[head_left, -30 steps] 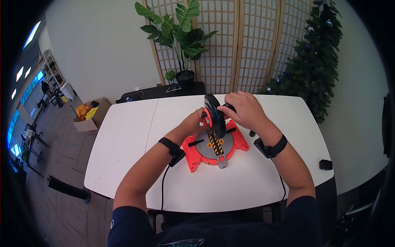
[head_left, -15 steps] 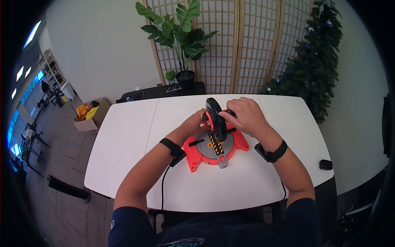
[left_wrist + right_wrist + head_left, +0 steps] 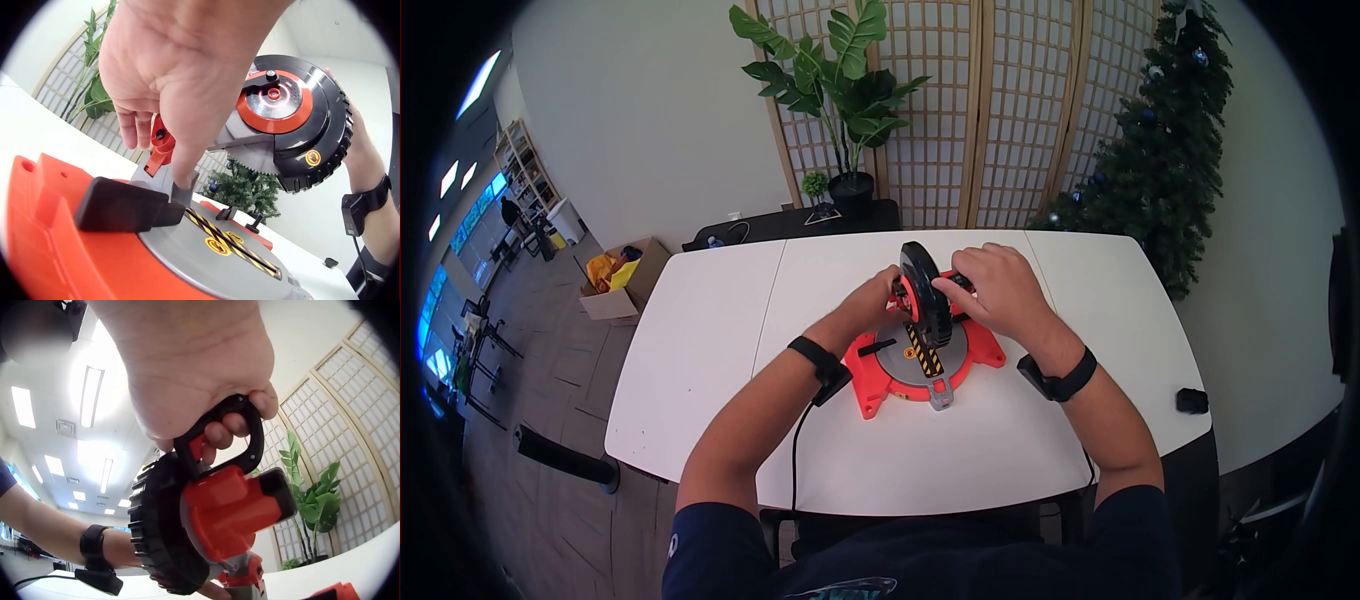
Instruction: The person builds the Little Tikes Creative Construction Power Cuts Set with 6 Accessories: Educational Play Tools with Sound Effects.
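Note:
A toy miter saw with a red base (image 3: pixel 865 375) and a grey round turntable (image 3: pixel 187 253) stands on the table. Its saw head, with a black ridged blade guard (image 3: pixel 315 140), is raised over the turntable. The right hand (image 3: pixel 1003 285) grips the black loop handle (image 3: pixel 255 440), fingers curled through it beside the red trigger (image 3: pixel 196 447). At the back of the saw, the left hand (image 3: pixel 178 75) holds the red and grey hinge support (image 3: pixel 161 147), thumb on the near side and fingers behind. Black fences (image 3: pixel 115 206) flank the striped slot.
The white table (image 3: pixel 700 370) has a small black object (image 3: pixel 1192 400) near its right edge. Behind it stand a potted plant (image 3: pixel 852 190), a folding screen (image 3: pixel 1020 110) and a decorated tree (image 3: pixel 1150 150). A cardboard box (image 3: pixel 635 285) sits on the left.
The right hand has moved down slightly with the handle, and the saw head has come down a little. The left hand and base have stayed in place.

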{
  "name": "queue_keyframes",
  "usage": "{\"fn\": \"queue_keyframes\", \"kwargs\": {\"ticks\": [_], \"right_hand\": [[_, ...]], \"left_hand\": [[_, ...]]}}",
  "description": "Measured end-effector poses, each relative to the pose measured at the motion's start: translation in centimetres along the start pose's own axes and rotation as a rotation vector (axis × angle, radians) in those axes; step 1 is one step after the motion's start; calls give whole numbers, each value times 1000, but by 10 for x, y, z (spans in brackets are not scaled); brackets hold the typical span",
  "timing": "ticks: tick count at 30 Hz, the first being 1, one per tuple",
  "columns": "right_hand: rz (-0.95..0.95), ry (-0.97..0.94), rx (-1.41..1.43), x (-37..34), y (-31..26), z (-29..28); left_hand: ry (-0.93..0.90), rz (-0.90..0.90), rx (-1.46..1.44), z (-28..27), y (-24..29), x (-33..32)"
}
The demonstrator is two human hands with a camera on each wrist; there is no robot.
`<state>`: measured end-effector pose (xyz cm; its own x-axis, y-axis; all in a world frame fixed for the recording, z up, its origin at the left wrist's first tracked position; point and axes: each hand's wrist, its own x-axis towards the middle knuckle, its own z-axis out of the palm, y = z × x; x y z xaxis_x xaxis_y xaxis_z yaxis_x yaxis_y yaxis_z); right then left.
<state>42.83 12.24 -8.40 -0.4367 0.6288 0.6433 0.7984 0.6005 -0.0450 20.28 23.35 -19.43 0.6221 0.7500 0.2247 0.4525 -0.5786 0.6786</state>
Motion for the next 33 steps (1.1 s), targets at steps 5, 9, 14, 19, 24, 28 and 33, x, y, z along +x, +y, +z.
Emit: {"fn": "queue_keyframes", "kwargs": {"ticks": [5, 9, 14, 19, 24, 28, 33], "right_hand": [[16, -24, 15, -1, 0, 0], [27, -31, 26, -8, -2, 1], [59, -80, 43, -18, -10, -2], [84, -121, 31, -30, -15, -4], [78, -90, 28, -41, -18, 0], [112, -149, 40, -48, -22, -2], [114, -187, 73, -60, -23, -4]], "left_hand": [[3, -3, 45, -2, 3, -2], [3, -31, 89, -1, 1, -3], [4, -39, 140, 0, -2, -2], [-58, -68, 181, -8, 14, -5], [-54, -54, 191, -9, 19, -7], [-60, -47, 171, -10, 22, -8], [-34, 10, 229, -9, 17, -7]]}}
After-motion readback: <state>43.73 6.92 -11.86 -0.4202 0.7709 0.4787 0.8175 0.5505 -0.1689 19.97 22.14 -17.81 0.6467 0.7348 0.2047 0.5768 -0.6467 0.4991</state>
